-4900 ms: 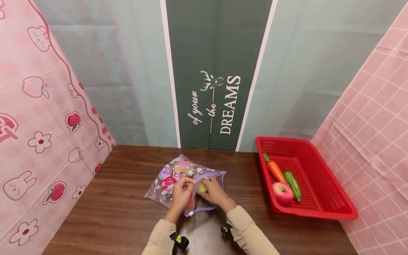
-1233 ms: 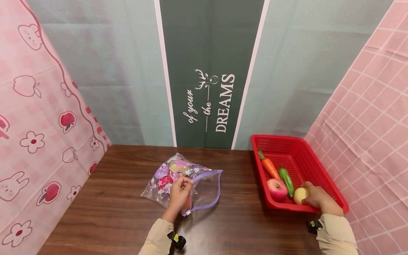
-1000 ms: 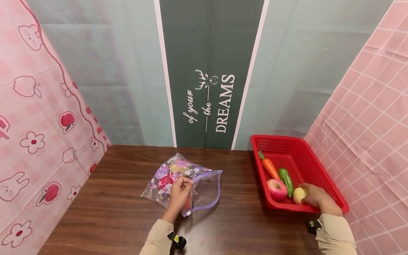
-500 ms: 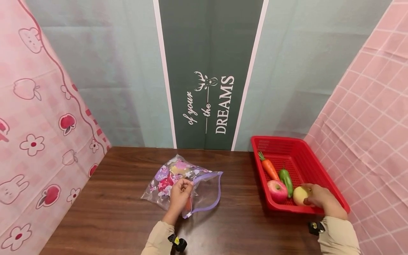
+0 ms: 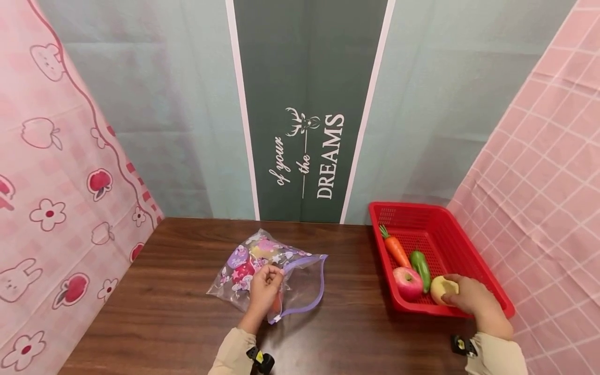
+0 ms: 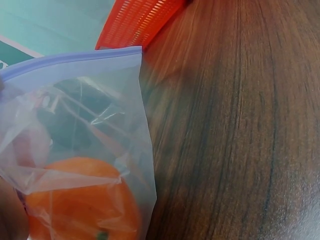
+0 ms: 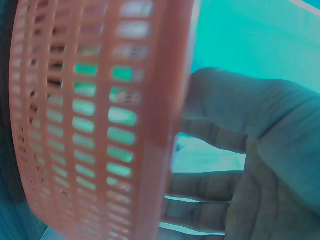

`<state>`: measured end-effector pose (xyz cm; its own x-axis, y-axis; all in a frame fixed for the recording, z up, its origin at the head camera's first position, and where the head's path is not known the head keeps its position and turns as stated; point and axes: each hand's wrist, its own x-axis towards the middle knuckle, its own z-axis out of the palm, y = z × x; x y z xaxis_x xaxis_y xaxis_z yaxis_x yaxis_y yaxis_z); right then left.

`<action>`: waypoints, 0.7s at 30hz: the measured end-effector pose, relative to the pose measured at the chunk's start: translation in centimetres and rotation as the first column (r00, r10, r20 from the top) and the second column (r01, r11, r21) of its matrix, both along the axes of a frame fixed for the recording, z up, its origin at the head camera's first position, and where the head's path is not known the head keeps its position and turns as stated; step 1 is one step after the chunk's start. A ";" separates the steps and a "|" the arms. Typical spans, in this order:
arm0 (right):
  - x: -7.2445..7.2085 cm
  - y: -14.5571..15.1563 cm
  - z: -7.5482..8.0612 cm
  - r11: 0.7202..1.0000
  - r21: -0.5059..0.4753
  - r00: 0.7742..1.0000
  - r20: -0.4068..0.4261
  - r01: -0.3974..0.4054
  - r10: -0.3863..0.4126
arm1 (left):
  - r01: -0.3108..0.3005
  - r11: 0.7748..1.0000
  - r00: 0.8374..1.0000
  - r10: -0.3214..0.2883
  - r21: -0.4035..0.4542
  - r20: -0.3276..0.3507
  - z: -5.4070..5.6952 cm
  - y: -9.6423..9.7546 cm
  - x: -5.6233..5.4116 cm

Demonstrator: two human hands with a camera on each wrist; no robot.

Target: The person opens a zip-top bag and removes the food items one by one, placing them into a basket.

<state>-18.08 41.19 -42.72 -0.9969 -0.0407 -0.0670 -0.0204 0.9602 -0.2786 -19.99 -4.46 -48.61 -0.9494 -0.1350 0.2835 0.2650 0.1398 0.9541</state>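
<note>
My left hand (image 5: 264, 289) pinches the upper edge of a clear zip bag (image 5: 300, 294) with a purple rim and cartoon prints, lying on the table with its mouth gaping to the right. Inside the bag, an orange fruit (image 6: 85, 210) with a green stem spot shows in the left wrist view; red and yellow shapes lie deeper, partly hidden by prints. At the near side of the red basket (image 5: 431, 311), my right hand (image 5: 475, 302) holds a pale yellow fruit (image 5: 439, 289), thumb and fingers around it. The basket wall hides the fruit in the right wrist view.
In the basket, a carrot (image 5: 396, 251), a green pepper (image 5: 420, 268) and a pink-red apple (image 5: 408, 283) lie left of the yellow fruit. The basket stands at the table's right, near the pink checked cloth (image 5: 539, 208). A printed cloth backdrop (image 5: 309, 62) closes off the back.
The right hand, earlier in the bag's mouth on the yellow fruit, has carried it to the basket. Over the last second the fruit turned slightly there. The left hand kept its pinch on the bag.
</note>
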 end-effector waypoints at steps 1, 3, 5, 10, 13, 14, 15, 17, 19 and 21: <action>0.3 -0.4 0.0 1.000 0.000 1.000 -0.009 0.005 -0.005 | 0.000 1.000 1.000 0.000 0.002 -0.001 0.0 0.0 0.0; 0.8 -1.3 0.1 1.000 -0.001 0.999 -0.029 0.019 -0.019 | -0.001 1.000 1.000 0.001 0.006 -0.007 0.0 0.0 0.0; 1.4 -2.3 0.3 0.999 -0.001 0.998 -0.047 0.035 -0.035 | 0.001 1.000 1.000 -0.001 0.009 -0.013 0.0 0.0 0.0; 2.1 -4.6 0.7 0.999 0.004 0.993 -0.110 0.035 -0.034 | 0.004 1.000 1.000 -0.004 0.016 -0.023 -0.1 -0.1 0.0; 2.1 -6.0 0.8 1.000 -0.003 0.991 -0.132 0.020 -0.020 | 0.010 1.000 1.000 -0.010 0.023 -0.026 -0.2 -0.1 -0.1; 2.1 -6.4 0.8 1.000 -0.008 0.990 -0.138 0.014 -0.014 | 0.010 1.000 1.000 -0.009 0.023 -0.027 -0.2 -0.1 -0.1; 2.1 -6.9 0.7 1.000 -0.012 0.990 -0.142 0.008 -0.010 | 0.009 1.000 0.999 -0.009 0.022 -0.031 -0.2 -0.1 -0.1; 2.1 -7.7 0.7 1.000 -0.021 0.990 -0.143 0.000 -0.003 | 0.008 1.000 0.999 -0.008 0.021 -0.035 -0.2 -0.1 -0.1; 2.2 -8.5 0.6 1.000 -0.029 0.989 -0.147 -0.006 0.002 | 0.008 1.000 0.999 -0.008 0.022 -0.036 -0.2 -0.1 -0.1; 2.1 -9.2 0.5 0.999 -0.034 0.988 -0.154 -0.019 0.014 | 0.007 1.000 0.999 -0.006 0.024 -0.033 -0.2 -0.2 -0.1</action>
